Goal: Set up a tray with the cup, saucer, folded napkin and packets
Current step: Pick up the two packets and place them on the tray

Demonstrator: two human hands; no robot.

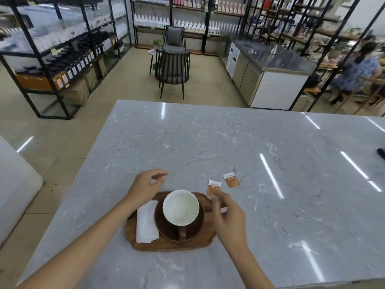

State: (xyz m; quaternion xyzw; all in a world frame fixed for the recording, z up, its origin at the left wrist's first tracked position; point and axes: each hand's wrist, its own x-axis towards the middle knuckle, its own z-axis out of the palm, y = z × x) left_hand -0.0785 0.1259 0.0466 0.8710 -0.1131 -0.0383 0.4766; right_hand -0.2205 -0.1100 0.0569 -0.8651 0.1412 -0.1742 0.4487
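Observation:
A wooden tray [143, 244] lies on the marble table near me. On it stands a dark brown saucer [198, 228] with a cup [180, 207], white inside, its handle pointing toward me. A folded white napkin [146, 222] lies on the tray's left side. Two orange-and-white packets lie on the table just past the tray's right end, the near packet [214, 186] and the far packet [231, 180]. My right hand [228, 220] is over the tray's right end, thumb and forefinger pinching the near packet's lower end. A white scrap shows under that hand. My left hand [145, 188] hovers over the tray's far left edge, fingers curled apart, holding nothing.
The grey marble table [208, 147] stretches far and right, with a dark object [381, 153] at its right edge. Beyond it are two dark chairs [174, 67], black shelving with bottles, a steel counter [270, 65], and a seated person [358, 69] at the far right.

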